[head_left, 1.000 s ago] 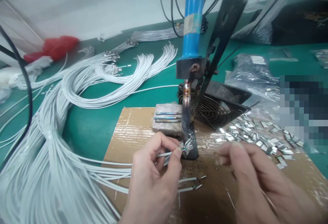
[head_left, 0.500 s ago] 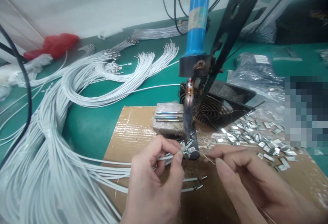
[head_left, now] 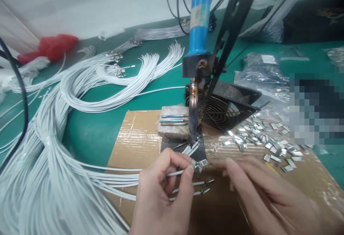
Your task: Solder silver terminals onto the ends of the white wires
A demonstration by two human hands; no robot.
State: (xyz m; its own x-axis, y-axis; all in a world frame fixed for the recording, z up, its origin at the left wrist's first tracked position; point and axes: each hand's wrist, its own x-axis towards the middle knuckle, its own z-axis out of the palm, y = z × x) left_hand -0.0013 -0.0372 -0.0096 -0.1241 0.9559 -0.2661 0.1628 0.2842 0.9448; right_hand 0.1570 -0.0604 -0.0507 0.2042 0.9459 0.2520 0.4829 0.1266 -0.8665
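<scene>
My left hand (head_left: 168, 188) pinches a white cable (head_left: 176, 173) just behind its small metal connector (head_left: 203, 163). More white cables pass through or under that hand, and two of them end in connectors (head_left: 205, 190) below the fingertips. My right hand (head_left: 258, 188), smeared by motion, is closed to the right of the connector, fingertips apart from it. A faint thin solder wire (head_left: 244, 211) shows beneath its fingers. Just above the held connector stands the soldering iron's dark tip (head_left: 192, 131), with bare cable ends near it. The blue iron handle (head_left: 199, 23) is clamped in a black stand (head_left: 231, 23).
Loose metal connectors (head_left: 268, 143) lie scattered on the cardboard (head_left: 137, 134) at right. A grey block (head_left: 173, 129) and a black fan (head_left: 228, 102) sit by the iron. A large white cable bundle (head_left: 53, 163) fills the left. Plastic bags (head_left: 260, 70) lie behind.
My left hand has drawn the connector slightly down and right, away from the iron tip. The right hand has pulled the solder wire back from it. The whole view has shifted slightly.
</scene>
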